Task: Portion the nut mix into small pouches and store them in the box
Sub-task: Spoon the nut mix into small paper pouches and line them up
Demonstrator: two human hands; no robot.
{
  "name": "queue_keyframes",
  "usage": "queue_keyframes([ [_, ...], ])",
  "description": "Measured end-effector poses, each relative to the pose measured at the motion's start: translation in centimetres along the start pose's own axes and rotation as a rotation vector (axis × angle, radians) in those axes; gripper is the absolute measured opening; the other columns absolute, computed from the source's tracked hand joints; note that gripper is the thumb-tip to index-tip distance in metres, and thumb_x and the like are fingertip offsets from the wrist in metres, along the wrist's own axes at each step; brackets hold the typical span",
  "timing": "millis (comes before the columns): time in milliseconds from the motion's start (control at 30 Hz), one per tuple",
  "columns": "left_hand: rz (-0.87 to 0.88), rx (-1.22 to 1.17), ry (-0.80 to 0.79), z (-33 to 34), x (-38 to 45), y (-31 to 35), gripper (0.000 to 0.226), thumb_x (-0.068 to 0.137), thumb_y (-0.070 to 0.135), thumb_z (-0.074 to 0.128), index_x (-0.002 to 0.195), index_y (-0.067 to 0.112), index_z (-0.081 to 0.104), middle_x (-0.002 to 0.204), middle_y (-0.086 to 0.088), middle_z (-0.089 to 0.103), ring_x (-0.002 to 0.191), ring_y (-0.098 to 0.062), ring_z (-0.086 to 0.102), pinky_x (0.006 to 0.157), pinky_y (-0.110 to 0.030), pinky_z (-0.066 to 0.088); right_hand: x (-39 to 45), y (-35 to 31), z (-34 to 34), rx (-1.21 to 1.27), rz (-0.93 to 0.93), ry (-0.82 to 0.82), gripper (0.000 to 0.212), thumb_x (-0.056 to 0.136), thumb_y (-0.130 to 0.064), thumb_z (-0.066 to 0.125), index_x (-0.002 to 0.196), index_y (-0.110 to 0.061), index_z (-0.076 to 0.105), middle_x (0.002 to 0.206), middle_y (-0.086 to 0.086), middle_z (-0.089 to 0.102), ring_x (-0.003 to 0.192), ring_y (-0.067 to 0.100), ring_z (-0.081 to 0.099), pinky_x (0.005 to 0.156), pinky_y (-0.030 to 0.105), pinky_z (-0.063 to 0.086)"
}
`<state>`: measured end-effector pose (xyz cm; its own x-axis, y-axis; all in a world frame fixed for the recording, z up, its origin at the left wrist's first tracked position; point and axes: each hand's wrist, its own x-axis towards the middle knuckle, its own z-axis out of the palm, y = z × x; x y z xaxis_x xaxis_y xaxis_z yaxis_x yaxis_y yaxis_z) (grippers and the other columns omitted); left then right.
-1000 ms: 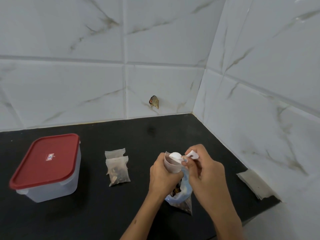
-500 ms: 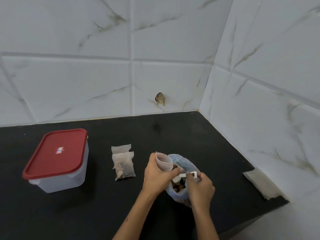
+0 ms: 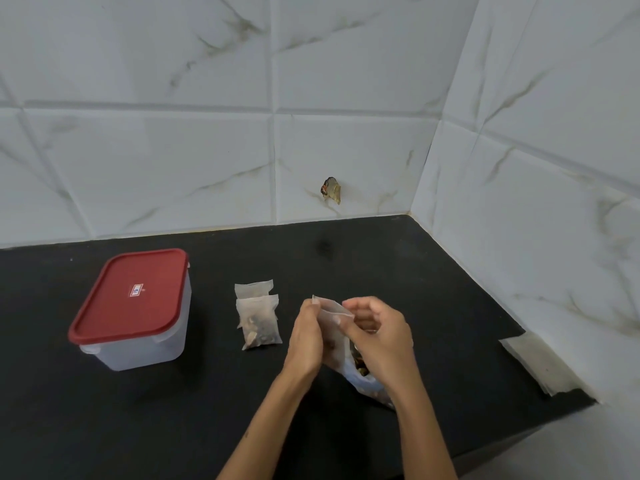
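Note:
My left hand (image 3: pixel 306 336) and my right hand (image 3: pixel 379 332) both pinch the top of a small translucent pouch (image 3: pixel 333 322), held upright between them above the black counter (image 3: pixel 433 299). Beneath my right hand lies the clear bag of nut mix (image 3: pixel 363 374), mostly hidden. No scoop shows. Two filled pouches (image 3: pixel 258 318) lie overlapping to the left of my hands. The clear box with a red lid (image 3: pixel 133 308) stands shut further left.
Tiled walls meet in a corner at the back right. A small dark object (image 3: pixel 331 190) sticks to the back wall. A torn flap of wall covering (image 3: pixel 540 363) lies on the counter's right end, near the counter's front edge.
My right hand has left the nut bag, and the white scoop it held is out of sight. Both hands now grip the pouch's top, with the pouch raised between them.

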<state>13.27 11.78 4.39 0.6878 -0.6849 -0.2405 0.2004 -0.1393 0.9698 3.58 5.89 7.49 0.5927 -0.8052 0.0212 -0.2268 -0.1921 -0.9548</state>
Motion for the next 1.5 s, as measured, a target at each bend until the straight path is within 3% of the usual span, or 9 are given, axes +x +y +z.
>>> queue_keyframes([
  [100,0.053,-0.068,-0.010,-0.9,0.0,0.1,0.047,0.101,0.045,0.029,0.099,0.016,0.066,0.094,-0.001,0.073,0.092,-0.013,0.066,0.085,-0.032,0.051,0.8,-0.1,-0.4,-0.043,-0.021,0.004,0.012,0.082,-0.015,0.072,0.085,-0.026,0.070,0.080,-0.007,0.072,0.077,0.000,0.066,0.066,0.012,0.049],
  [233,0.251,-0.118,-0.023,-2.3,-0.5,0.2,0.021,0.098,0.017,0.047,0.091,0.009,0.065,0.077,0.005,0.070,0.077,-0.011,0.066,0.066,-0.023,0.054,2.5,-0.8,-1.6,0.003,-0.010,-0.104,0.019,0.080,-0.012,0.074,0.091,-0.026,0.068,0.075,-0.001,0.074,0.076,0.012,0.070,0.074,0.028,0.055],
  [400,0.385,-0.170,0.049,-3.4,-0.2,0.2,0.016,0.081,0.011,0.064,0.093,0.006,0.073,0.088,-0.003,0.075,0.087,-0.014,0.070,0.076,-0.026,0.058,2.9,-1.2,-1.8,0.053,-0.032,-0.144,0.021,0.081,-0.011,0.073,0.094,-0.026,0.068,0.077,0.001,0.074,0.081,0.014,0.070,0.080,0.032,0.054],
  [500,0.375,-0.195,0.029,-3.7,-0.1,0.0,0.019,0.074,0.016,0.067,0.089,0.007,0.074,0.084,-0.004,0.075,0.085,-0.015,0.070,0.073,-0.027,0.057,2.2,-0.5,-1.7,0.022,-0.039,-0.136,0.021,0.085,-0.012,0.069,0.098,-0.030,0.069,0.084,-0.001,0.073,0.087,0.009,0.069,0.083,0.031,0.055],
  [667,0.343,-0.148,-0.120,-3.8,-0.1,-0.3,0.022,0.079,0.021,0.064,0.093,0.008,0.074,0.087,-0.008,0.075,0.085,-0.017,0.069,0.072,-0.028,0.056,1.3,0.0,-1.4,-0.061,-0.072,-0.124,0.022,0.084,-0.028,0.070,0.105,-0.035,0.066,0.113,-0.016,0.061,0.106,-0.001,0.057,0.085,0.021,0.048],
  [800,0.335,-0.124,-0.134,-3.7,-0.2,-0.3,0.009,0.080,0.009,0.068,0.087,0.006,0.072,0.076,-0.004,0.075,0.070,-0.009,0.068,0.062,-0.020,0.053,0.8,-0.2,-0.8,-0.032,-0.055,-0.151,0.007,0.083,-0.019,0.071,0.090,-0.020,0.072,0.088,-0.005,0.071,0.082,0.001,0.066,0.068,0.016,0.050],
  [967,0.335,-0.076,-0.180,-4.0,0.1,-0.6,0.005,0.083,0.005,0.067,0.084,0.006,0.072,0.075,-0.004,0.073,0.070,-0.011,0.067,0.064,-0.023,0.053,0.7,0.1,-0.5,-0.024,-0.054,-0.138,0.003,0.080,-0.018,0.073,0.080,-0.015,0.073,0.075,-0.001,0.070,0.070,0.002,0.065,0.063,0.012,0.049],
  [1300,0.378,0.074,-0.152,-3.3,0.4,-0.8,0.010,0.090,0.006,0.061,0.084,0.007,0.069,0.081,-0.001,0.070,0.083,-0.013,0.065,0.071,-0.023,0.053,1.1,0.6,-0.2,-0.167,-0.065,-0.189,0.009,0.088,-0.022,0.066,0.084,-0.015,0.070,0.078,-0.005,0.067,0.072,-0.005,0.061,0.063,0.008,0.045],
  [1500,0.307,-0.015,-0.139,-3.1,0.3,-0.8,0.012,0.091,0.009,0.061,0.080,0.010,0.067,0.073,0.001,0.067,0.071,-0.010,0.061,0.063,-0.022,0.048,1.0,0.8,-0.7,-0.096,-0.040,-0.185,0.007,0.088,-0.018,0.066,0.085,-0.013,0.070,0.081,-0.002,0.068,0.075,-0.002,0.063,0.066,0.012,0.047],
])
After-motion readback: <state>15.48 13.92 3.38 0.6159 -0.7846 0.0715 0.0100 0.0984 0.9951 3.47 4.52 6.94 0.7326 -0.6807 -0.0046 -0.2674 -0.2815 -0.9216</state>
